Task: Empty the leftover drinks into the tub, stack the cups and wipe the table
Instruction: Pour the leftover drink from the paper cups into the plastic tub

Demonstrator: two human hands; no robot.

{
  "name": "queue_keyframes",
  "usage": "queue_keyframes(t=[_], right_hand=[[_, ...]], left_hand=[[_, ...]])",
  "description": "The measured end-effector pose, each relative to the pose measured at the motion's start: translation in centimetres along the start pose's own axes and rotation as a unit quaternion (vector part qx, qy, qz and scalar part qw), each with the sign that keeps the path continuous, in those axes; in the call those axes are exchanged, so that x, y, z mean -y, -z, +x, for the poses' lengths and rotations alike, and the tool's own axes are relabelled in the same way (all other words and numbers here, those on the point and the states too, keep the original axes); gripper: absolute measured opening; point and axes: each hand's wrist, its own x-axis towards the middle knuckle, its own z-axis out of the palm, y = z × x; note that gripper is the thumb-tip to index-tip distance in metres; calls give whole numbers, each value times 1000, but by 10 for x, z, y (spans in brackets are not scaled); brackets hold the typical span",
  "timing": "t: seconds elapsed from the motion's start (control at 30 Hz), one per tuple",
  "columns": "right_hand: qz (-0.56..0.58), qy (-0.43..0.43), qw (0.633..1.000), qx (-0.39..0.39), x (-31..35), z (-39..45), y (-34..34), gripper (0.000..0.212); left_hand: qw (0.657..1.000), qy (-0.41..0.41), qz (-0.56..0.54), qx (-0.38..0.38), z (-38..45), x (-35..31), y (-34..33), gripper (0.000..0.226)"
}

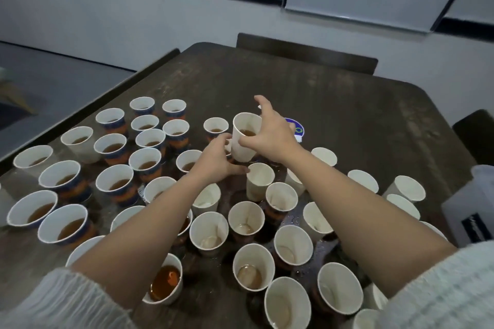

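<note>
Several paper cups stand on a dark wooden table [347,104]. The ones on the left [66,224] hold brown drink, while those on the right [292,244] are nearly empty. My right hand [270,132] reaches over a taller white cup [244,141] with a little brown drink in it. Its thumb is on the cup's near side, the forefinger is lifted, and the other fingers are hidden behind. My left hand [216,160] curls around the edge of another white cup [228,144] beside that cup's base; this cup is mostly hidden. A translucent white container [478,195] stands at the right edge.
Brown spills and drops wet the table among the right-hand cups [324,247]. A round blue and white lid [296,129] lies behind my right hand. Dark chairs stand at the far side [307,53] and the right [475,128]. The far half of the table is bare wood.
</note>
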Motion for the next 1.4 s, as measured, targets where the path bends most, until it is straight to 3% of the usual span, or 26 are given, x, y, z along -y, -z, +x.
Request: queue_keyframes(t=[0.13, 0.33, 0.43, 0.57, 0.73, 0.83, 0.9, 0.97, 1.07, 1.2, 1.4], right_hand=[[41, 18, 999, -28, -4, -11, 37, 91], [197, -9, 979, -58, -47, -49, 108, 97], [243, -38, 967, -72, -76, -75, 137, 91], [282, -55, 953, -95, -115, -114, 171, 67], [317, -90, 931, -155, -176, -164, 210, 76], [325, -111, 919, -192, -205, -190, 231, 68], [318, -119, 917, -208, -226, -207, 247, 65], [297, -132, 919, -223, -246, -221, 259, 78], [242, -152, 932, -221, -272, -244, 282, 78], [172, -161, 949, -209, -307, -269, 308, 62], [74, -186, 966, -161, -343, -288, 320, 58]], left_hand=[[987, -47, -146, -44, 0, -37, -20, 62], [972, -103, -206, -37, -6, -107, -69, 52], [972, -138, -191, -3, -15, -142, -96, 58], [971, -172, -158, 40, -29, -186, -140, 56], [966, -190, -144, 103, -47, -239, -209, 54], [961, -203, -140, 127, -56, -264, -246, 55], [957, -208, -134, 153, -62, -280, -272, 60], [953, -211, -120, 182, -66, -292, -294, 67], [947, -227, -29, 224, -70, -304, -326, 72], [953, -212, 71, 206, -71, -302, -357, 66], [950, -202, 151, 186, -71, -288, -390, 66]])
